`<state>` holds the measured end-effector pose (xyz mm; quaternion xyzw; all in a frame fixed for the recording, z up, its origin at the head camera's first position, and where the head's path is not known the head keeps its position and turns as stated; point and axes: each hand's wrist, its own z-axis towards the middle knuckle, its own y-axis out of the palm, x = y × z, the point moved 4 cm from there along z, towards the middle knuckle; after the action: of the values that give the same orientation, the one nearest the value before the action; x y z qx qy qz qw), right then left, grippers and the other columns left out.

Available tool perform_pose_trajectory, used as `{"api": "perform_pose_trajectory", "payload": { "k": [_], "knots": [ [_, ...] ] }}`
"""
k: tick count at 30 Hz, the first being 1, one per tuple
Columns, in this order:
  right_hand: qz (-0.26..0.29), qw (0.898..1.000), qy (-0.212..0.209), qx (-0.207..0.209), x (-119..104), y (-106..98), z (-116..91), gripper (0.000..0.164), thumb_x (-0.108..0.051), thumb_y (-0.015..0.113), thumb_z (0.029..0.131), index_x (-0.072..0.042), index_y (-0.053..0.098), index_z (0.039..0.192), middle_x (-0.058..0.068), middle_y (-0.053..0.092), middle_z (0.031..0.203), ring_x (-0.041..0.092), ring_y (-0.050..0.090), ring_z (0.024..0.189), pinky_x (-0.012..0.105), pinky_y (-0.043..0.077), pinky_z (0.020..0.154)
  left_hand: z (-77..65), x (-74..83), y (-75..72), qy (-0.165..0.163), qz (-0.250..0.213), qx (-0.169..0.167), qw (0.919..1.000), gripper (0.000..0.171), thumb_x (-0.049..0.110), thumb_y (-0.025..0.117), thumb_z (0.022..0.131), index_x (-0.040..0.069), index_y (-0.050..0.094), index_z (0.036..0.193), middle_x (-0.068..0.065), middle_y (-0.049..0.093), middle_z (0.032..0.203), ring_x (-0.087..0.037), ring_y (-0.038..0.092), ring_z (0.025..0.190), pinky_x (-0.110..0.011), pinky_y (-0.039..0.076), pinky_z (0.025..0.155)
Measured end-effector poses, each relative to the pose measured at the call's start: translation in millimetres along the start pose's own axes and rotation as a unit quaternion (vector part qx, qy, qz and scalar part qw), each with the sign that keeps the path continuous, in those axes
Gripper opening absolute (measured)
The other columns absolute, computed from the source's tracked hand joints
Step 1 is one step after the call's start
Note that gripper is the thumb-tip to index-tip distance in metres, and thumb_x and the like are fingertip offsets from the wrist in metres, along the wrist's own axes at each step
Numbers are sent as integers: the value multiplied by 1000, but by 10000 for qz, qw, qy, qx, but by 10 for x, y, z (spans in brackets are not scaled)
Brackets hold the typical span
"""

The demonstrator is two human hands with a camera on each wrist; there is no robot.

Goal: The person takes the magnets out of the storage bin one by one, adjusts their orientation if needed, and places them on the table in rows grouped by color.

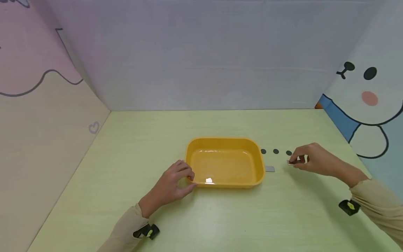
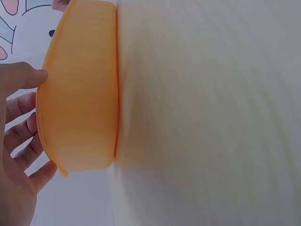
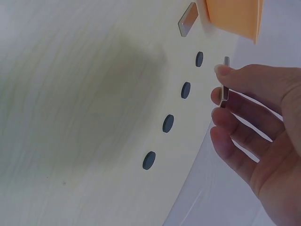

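A yellow rectangular tray (image 1: 225,164) with rounded corners stands on the table, nothing inside it. At its near left corner my left hand (image 1: 174,180) grips the rim, thumb on the front edge and fingers curled over the left side; the left wrist view shows the tray's outer wall (image 2: 80,94) close up. Right of the tray, my right hand (image 1: 318,159) pinches a small flat silver block (image 3: 224,97) between thumb and fingertips, above the table. A similar silver block (image 3: 188,20) lies beside the tray's right side. Several small black discs (image 3: 168,123) lie in a row.
The pale green table (image 1: 220,217) meets a grey-white wall (image 1: 214,56) at the back. Side panels with cartoon drawings stand left and right, the right one showing a white face (image 1: 355,98). A black wrist device (image 1: 349,207) sits on the right sleeve.
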<state>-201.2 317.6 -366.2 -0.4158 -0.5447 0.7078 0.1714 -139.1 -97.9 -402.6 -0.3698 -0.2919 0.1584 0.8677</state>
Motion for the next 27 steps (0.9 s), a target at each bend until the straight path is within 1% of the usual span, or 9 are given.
{"api": "perform_pose_trajectory", "payload": {
  "k": [8, 17, 19, 21, 24, 27],
  "knots": [
    [42, 9996, -281, 86, 77, 87, -55, 19, 0, 76, 73, -13, 72, 86, -10, 65, 80, -3, 50, 64, 22, 45, 53, 16, 11, -3, 2, -1, -28, 10000, 18, 18, 77, 76, 15, 59, 81, 6, 55, 86, -13, 50, 87, -33, 45, 81],
    [103, 9996, -246, 116, 138, 150, -88, 18, 1, 76, 73, -12, 72, 85, -9, 64, 78, -2, 50, 63, 22, 44, 53, 20, 19, 2, -52, -18, -64, 10000, 19, 18, 77, 76, 14, 59, 81, 6, 55, 86, -13, 50, 87, -33, 46, 81],
    [90, 9997, -209, 122, 156, 166, -89, 18, 1, 77, 72, -12, 72, 84, -9, 64, 76, -2, 50, 63, 23, 43, 53, 19, 19, 6, -48, -8, -55, 10000, 19, 18, 77, 76, 14, 59, 81, 6, 55, 86, -13, 50, 87, -33, 46, 82],
    [69, 9999, -80, 37, 182, 188, -86, 17, 0, 76, 73, -12, 72, 84, -9, 63, 76, -1, 50, 63, 23, 44, 53, 20, 21, 6, -65, 0, -55, 10000, 19, 18, 77, 75, 14, 59, 81, 6, 55, 86, -13, 50, 87, -34, 46, 83],
    [9, 9997, 194, -142, 218, 228, -78, 16, -1, 76, 74, -13, 72, 84, -10, 63, 76, 0, 50, 63, 24, 45, 55, 18, 24, 9, -112, 23, -52, 9999, 20, 18, 78, 75, 14, 59, 81, 6, 55, 86, -13, 50, 87, -34, 46, 82],
    [-2, 9987, 364, -347, 235, 266, -63, 13, -4, 75, 76, -13, 73, 85, -10, 63, 78, 2, 50, 64, 24, 45, 57, 11, 27, 7, -217, 54, -73, 9997, 21, 20, 78, 74, 14, 59, 81, 7, 55, 87, -12, 50, 88, -33, 46, 81]
  ]
}}
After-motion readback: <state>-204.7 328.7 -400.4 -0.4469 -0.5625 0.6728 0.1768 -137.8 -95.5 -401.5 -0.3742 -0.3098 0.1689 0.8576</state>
